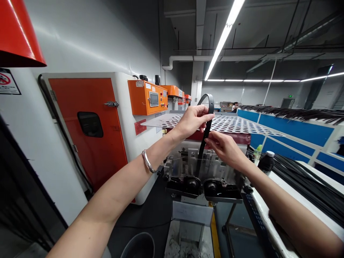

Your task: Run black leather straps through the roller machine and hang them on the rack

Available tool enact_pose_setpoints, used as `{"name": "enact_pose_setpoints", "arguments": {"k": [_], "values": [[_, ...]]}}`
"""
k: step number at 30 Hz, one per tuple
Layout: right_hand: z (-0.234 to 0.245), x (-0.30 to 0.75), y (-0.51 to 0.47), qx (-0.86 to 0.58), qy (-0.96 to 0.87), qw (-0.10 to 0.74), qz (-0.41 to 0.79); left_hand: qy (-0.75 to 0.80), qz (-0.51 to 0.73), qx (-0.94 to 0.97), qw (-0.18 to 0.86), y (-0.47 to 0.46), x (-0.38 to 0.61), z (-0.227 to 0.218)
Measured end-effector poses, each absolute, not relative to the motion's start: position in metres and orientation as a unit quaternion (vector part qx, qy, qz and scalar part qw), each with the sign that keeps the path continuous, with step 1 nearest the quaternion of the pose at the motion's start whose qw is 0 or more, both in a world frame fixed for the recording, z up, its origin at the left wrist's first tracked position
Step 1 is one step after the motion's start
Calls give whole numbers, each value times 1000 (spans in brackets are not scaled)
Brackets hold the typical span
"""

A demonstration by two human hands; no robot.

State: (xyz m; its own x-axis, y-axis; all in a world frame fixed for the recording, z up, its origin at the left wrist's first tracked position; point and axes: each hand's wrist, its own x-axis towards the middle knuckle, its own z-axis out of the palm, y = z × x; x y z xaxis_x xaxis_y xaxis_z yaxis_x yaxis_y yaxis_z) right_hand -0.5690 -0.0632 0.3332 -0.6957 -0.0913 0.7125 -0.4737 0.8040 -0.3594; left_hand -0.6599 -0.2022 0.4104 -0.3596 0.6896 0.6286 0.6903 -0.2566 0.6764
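A long black strap (208,107) arcs up over a small machine (204,175) with a clear guard and two round rollers at its front. My left hand (192,120), a silver bangle on its wrist, pinches the strap near the top of its bend. Lower down, my right hand (224,147) grips the same strap where it runs down into the machine. Behind both hands lies a perforated metal plate (236,125).
A large white machine with an orange door (88,129) and an orange control box (147,96) stands at left. Piles of black straps (309,179) lie on the white table at right, beside a dark bottle (267,162). A bin (138,245) sits on the floor below.
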Motion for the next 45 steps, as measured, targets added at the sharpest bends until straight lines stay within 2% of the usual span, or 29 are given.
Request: {"name": "enact_pose_setpoints", "arguments": {"k": [4, 7, 11, 14, 17, 21, 23, 27, 31, 34, 37, 40, 45], "values": [[327, -567, -56, 152, -892, 316, 286, -635, -539, -553, 15, -201, -659, 405], [319, -566, -51, 143, -912, 294, 247, -675, -504, -538, 22, -203, -660, 395], [307, -551, -50, 92, -924, 332, 166, -710, -468, -524, 42, -202, -662, 377], [294, -526, -57, 61, -914, 336, 220, -738, -445, -502, 72, -198, -663, 362], [260, -499, -66, 66, -915, 237, 319, -766, -423, -470, 116, -201, -657, 346], [173, -487, -71, 25, -918, 79, 389, -779, -443, -419, 144, -233, -629, 314], [122, -495, -69, -14, -906, 66, 418, -785, -478, -380, 106, -257, -606, 287], [48, -526, -64, -80, -848, 133, 507, -816, -512, -261, -60, -297, -555, 199], [28, -551, -64, -111, -838, 154, 511, -808, -531, -153, -205, -318, -517, 96], [31, -557, -65, -107, -849, 150, 495, -797, -538, -114, -248, -331, -500, 44], [31, -558, -67, -98, -855, 138, 490, -785, -550, -106, -265, -338, -490, 25], [24, -553, -70, -93, -856, 115, 495, -781, -560, -89, -260, -335, -489, 25], [5, -527, -87, -96, -820, 11, 564, -756, -588, -23, -287, -314, -504, 30]]}}
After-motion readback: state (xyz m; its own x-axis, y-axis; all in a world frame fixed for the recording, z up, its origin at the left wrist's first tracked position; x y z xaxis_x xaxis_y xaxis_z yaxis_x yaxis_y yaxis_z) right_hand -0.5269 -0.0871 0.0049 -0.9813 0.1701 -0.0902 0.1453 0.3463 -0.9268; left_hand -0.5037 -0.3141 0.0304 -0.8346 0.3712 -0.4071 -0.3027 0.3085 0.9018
